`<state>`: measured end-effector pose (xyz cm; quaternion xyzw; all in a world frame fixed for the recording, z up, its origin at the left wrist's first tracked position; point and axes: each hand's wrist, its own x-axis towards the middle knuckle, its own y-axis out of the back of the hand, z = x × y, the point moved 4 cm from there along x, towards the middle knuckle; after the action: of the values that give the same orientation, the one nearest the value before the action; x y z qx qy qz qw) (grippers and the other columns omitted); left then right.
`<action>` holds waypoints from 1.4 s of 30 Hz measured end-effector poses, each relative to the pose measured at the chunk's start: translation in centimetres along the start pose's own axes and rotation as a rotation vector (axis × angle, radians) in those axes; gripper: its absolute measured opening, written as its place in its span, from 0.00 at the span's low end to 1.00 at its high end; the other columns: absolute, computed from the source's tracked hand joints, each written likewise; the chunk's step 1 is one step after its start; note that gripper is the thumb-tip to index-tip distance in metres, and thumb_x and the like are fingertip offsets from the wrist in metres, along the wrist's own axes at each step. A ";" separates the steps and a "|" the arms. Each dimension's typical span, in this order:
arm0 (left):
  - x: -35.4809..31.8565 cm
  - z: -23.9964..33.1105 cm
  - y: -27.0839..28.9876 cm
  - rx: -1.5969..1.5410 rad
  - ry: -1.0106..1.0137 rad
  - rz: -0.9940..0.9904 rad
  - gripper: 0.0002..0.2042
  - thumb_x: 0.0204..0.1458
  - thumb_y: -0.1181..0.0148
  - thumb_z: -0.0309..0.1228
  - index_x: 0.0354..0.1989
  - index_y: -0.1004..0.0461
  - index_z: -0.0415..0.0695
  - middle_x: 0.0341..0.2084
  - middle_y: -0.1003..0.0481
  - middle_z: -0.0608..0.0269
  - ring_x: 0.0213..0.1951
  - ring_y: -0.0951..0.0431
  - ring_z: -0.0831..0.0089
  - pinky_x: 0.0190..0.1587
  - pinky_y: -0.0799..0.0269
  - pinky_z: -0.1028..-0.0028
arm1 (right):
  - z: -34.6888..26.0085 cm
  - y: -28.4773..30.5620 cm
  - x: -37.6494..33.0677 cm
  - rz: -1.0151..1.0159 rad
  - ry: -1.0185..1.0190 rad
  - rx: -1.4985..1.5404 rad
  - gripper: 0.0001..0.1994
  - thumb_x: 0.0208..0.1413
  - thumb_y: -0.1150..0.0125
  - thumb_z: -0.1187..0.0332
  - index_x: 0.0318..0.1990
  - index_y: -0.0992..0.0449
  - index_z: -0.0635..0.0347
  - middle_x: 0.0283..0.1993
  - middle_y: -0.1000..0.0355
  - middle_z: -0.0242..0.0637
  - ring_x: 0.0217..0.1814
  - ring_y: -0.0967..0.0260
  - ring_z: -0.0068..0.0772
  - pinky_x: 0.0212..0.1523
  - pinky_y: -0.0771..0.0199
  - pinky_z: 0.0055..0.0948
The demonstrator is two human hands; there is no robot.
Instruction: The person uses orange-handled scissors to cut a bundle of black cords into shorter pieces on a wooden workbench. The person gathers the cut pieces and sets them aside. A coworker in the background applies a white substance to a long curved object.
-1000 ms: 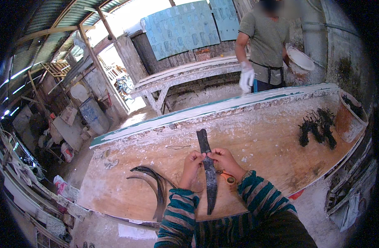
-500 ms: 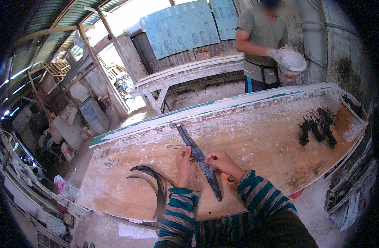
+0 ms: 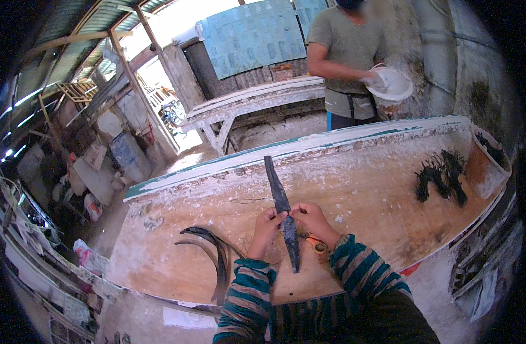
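Plaster-crusted workbench (image 3: 360,189): one long dark strip (image 3: 281,213) is pinched mid-length above it by left hand (image 3: 267,222) and right hand (image 3: 310,218), fingers closed; two curved strips (image 3: 208,247) and one orange-handled tool (image 3: 316,244) are noted alongside

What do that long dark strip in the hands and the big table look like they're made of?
The dark strip looks like stiff, matte leather or rubber: thin, dull, tapered, though I can't be sure which. The table looks like bare wood, tan and grainy, crusted with white plaster-like powder.
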<state>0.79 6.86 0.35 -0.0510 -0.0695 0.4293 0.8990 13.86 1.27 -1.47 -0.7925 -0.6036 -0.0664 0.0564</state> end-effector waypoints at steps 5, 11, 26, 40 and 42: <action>0.2 0.0 0.4 0.124 -0.055 0.037 0.07 0.47 0.39 0.30 0.22 0.30 0.45 0.19 0.31 0.74 0.22 0.35 0.84 0.25 0.42 0.83 | 0.3 0.2 0.1 0.062 0.079 -0.131 0.04 0.50 0.45 0.73 0.31 0.26 0.65 0.26 0.31 0.25 0.28 0.38 0.14 0.29 0.38 0.16; 0.6 -1.0 0.9 0.165 -0.051 -0.001 0.06 0.46 0.38 0.29 0.23 0.27 0.43 0.18 0.30 0.74 0.22 0.35 0.85 0.25 0.42 0.83 | 0.6 0.4 0.2 0.129 0.124 -0.131 0.07 0.45 0.42 0.70 0.30 0.25 0.65 0.26 0.27 0.35 0.29 0.32 0.22 0.31 0.33 0.24; 0.6 -0.7 0.7 0.299 -0.109 0.013 0.07 0.46 0.39 0.29 0.28 0.24 0.38 0.21 0.27 0.70 0.25 0.31 0.83 0.29 0.36 0.81 | -0.2 0.1 -0.3 0.101 0.159 -0.180 0.06 0.46 0.41 0.71 0.30 0.25 0.62 0.26 0.28 0.32 0.27 0.34 0.20 0.29 0.33 0.22; 0.6 -0.8 0.6 0.279 -0.129 -0.063 0.06 0.47 0.41 0.27 0.31 0.25 0.37 0.22 0.26 0.69 0.24 0.31 0.83 0.28 0.36 0.82 | -0.3 0.4 -0.3 0.096 0.196 -0.323 0.08 0.41 0.38 0.68 0.26 0.27 0.62 0.21 0.31 0.35 0.23 0.34 0.24 0.26 0.34 0.26; 0.4 -1.4 0.6 0.246 -0.096 -0.079 0.06 0.47 0.42 0.26 0.32 0.25 0.36 0.24 0.26 0.69 0.25 0.30 0.82 0.29 0.36 0.82 | -0.2 0.2 -0.6 0.105 0.193 -0.357 0.08 0.41 0.38 0.68 0.26 0.28 0.62 0.21 0.31 0.36 0.22 0.34 0.26 0.26 0.34 0.27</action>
<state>0.81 7.46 -1.13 0.0833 -0.0613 0.4006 0.9104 13.88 0.57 -1.40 -0.8102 -0.5319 -0.2451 -0.0240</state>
